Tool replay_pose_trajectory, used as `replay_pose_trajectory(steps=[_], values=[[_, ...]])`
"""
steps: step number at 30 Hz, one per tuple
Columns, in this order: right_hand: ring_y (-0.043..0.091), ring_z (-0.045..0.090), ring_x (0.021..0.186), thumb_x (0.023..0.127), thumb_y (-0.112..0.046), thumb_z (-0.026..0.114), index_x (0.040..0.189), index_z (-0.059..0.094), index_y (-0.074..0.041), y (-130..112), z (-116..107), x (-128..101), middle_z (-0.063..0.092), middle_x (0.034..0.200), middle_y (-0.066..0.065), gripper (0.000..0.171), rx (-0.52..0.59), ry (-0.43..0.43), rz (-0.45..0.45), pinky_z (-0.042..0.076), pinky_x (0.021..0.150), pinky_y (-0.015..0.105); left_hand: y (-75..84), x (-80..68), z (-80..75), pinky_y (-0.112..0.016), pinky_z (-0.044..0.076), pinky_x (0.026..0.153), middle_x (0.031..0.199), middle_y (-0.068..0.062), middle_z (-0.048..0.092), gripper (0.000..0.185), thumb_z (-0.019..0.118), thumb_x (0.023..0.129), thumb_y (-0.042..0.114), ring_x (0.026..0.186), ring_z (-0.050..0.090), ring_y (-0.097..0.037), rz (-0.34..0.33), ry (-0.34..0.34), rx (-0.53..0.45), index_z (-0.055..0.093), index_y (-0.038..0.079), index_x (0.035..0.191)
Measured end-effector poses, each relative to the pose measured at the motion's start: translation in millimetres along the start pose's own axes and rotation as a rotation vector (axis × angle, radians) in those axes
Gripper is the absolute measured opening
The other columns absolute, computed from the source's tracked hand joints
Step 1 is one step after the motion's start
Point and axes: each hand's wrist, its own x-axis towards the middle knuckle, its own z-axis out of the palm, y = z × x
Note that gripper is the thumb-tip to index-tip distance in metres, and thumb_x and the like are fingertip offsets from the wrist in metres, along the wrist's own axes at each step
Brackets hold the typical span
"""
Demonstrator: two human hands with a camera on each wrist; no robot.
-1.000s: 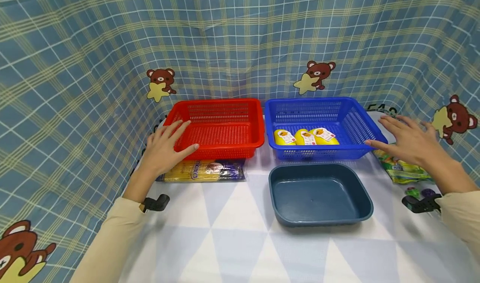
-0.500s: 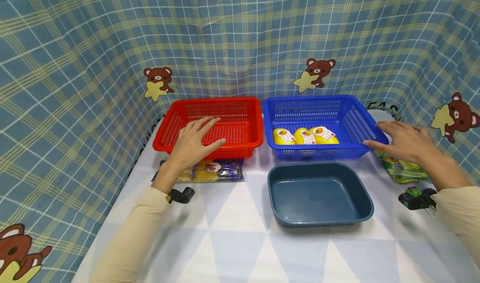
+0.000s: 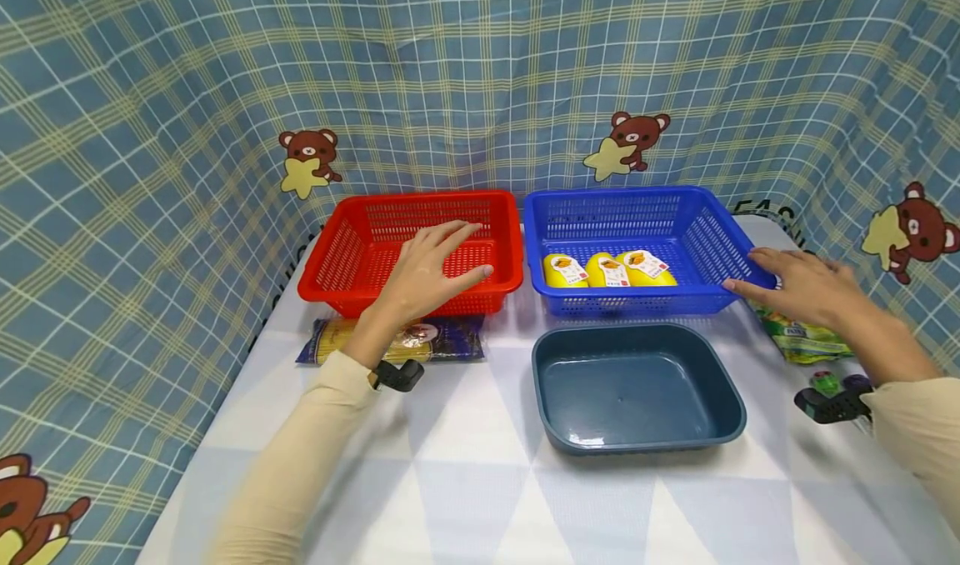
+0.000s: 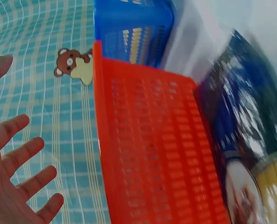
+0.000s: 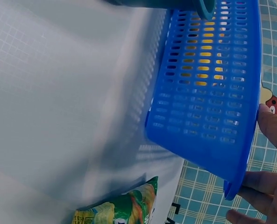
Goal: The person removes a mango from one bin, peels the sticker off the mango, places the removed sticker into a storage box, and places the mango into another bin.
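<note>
My left hand (image 3: 422, 277) hovers over the near left part of the red plastic basket (image 3: 512, 286) with fingers spread, holding nothing. In the left wrist view its fingers (image 4: 24, 149) appear apart from the red rim. My right hand (image 3: 806, 286) is at the near right corner of the blue basket (image 3: 720, 298). In the right wrist view, its thumb is right at the blue rim and the other fingers lie extended by the corner, partly hidden behind it. Several yellow mango-shaped items (image 3: 564, 273) with white labels lie inside the blue basket.
A dark blue-grey tub (image 3: 622, 398) stands in front of the blue basket. A spaghetti pack (image 3: 457, 340) lies before the red basket. On the right are a green and yellow bag (image 3: 806, 340) and small green and purple items (image 3: 825, 382). Checked cloth (image 3: 465, 73) surrounds the table.
My left hand has moved right, from the red basket's left side to over its near part. My right hand has settled slightly lower and closer to the blue basket's corner.
</note>
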Motion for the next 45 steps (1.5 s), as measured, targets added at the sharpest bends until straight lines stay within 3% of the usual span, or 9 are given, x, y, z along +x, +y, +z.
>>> replay_pose_trajectory(steps=[18,26,32,45], values=[[0.064,0.018,0.132,0.095,-0.072,0.04,0.154,0.025,0.006,4,3,0,0.021,0.155,0.035,0.099,0.006,-0.011,0.006,0.012,0.094,0.082,46.8,44.3,25.4,-0.056,0.02,0.117,0.152,0.001,0.043,0.073,0.054,0.088,0.072,0.142,0.034,-0.024,0.063,-0.061,-0.066,0.052,0.029,0.146],[0.064,0.019,0.132,0.094,-0.073,0.041,0.154,0.025,0.005,4,2,1,0.021,0.155,0.034,0.1,0.005,-0.015,0.017,0.013,0.093,0.083,60.6,60.5,36.6,-0.05,0.034,0.112,0.152,0.001,0.043,0.076,0.056,0.086,0.073,0.138,0.037,-0.024,0.06,-0.092,-0.099,0.05,0.03,0.148],[0.065,0.02,0.131,0.094,-0.073,0.041,0.153,0.025,0.006,3,4,1,0.021,0.155,0.035,0.1,0.002,-0.012,0.021,0.014,0.092,0.083,68.8,68.8,44.1,-0.05,0.035,0.111,0.153,0.001,0.043,0.077,0.059,0.084,0.071,0.138,0.036,-0.023,0.06,-0.118,-0.135,0.05,0.03,0.148],[0.064,0.02,0.132,0.093,-0.074,0.041,0.154,0.026,0.005,0,5,2,0.021,0.156,0.033,0.101,0.003,0.004,0.021,0.014,0.092,0.082,90.7,89.1,58.7,-0.05,0.036,0.111,0.155,0.0,0.041,0.075,0.061,0.085,0.066,0.14,0.035,-0.024,0.105,-0.173,-0.113,0.048,0.03,0.15]])
